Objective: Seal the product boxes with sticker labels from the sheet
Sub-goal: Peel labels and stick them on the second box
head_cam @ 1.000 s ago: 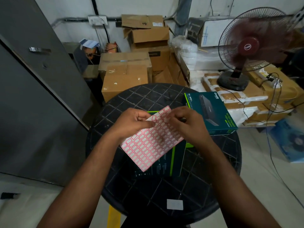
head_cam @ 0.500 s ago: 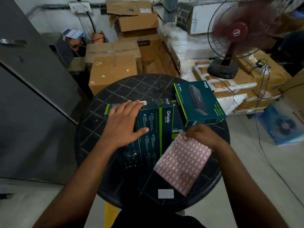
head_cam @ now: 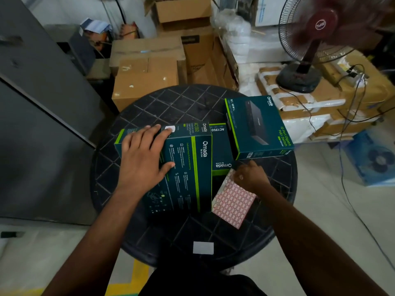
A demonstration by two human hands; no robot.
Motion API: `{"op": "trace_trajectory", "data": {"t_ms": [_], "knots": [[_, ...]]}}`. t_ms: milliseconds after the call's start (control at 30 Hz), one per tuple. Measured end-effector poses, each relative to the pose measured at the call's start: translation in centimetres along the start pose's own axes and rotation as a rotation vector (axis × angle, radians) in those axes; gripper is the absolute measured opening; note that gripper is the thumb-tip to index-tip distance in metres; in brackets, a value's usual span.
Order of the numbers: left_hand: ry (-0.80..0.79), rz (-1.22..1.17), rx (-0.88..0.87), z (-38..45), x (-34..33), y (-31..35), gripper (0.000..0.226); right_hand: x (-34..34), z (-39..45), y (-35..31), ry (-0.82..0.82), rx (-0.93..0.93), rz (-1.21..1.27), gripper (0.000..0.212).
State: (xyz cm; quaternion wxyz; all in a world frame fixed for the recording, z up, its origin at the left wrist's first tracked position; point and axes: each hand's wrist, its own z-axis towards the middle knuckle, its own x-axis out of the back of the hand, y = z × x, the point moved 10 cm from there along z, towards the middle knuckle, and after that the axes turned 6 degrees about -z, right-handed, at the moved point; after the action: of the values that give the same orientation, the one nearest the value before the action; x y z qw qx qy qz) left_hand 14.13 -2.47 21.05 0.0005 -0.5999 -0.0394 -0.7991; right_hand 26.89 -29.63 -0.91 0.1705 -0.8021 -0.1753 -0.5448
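Note:
A dark teal product box (head_cam: 186, 167) lies on the round black table (head_cam: 175, 103). My left hand (head_cam: 145, 154) lies flat on the box's far left part, fingers straight, a fingertip pressing a white sticker (head_cam: 170, 128) at the box's far edge. A second teal box (head_cam: 221, 150) shows beside it, and a third teal box (head_cam: 256, 124) rests at the right. The sticker sheet (head_cam: 232, 201), white with red-bordered labels, lies to the right of the first box. My right hand (head_cam: 251, 178) holds the sheet's upper end with curled fingers.
Cardboard cartons (head_cam: 147, 71) are stacked behind the table. A running pedestal fan (head_cam: 320, 35) stands at the back right with cables trailing over the floor. A grey metal cabinet (head_cam: 38, 103) is at the left. A white label (head_cam: 203, 247) is stuck on the table's near part.
Both hands were working at the sheet held over the box. My right hand carried the sheet down to the right, and my left hand moved onto the box and pressed a sticker at its far edge.

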Motion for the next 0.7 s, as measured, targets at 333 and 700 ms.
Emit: {"op": "trace_trajectory", "data": {"t_ms": [333, 700], "knots": [[0.032, -0.035, 0.005, -0.1, 0.0, -0.2, 0.091, -7.3, -3.5, -2.7, 0.043, -0.007, 0.12, 0.03], [0.064, -0.055, -0.004, -0.8, 0.3, -0.1, 0.089, -9.4, -4.3, 0.5, -0.031, -0.34, 0.098, 0.042]]}}
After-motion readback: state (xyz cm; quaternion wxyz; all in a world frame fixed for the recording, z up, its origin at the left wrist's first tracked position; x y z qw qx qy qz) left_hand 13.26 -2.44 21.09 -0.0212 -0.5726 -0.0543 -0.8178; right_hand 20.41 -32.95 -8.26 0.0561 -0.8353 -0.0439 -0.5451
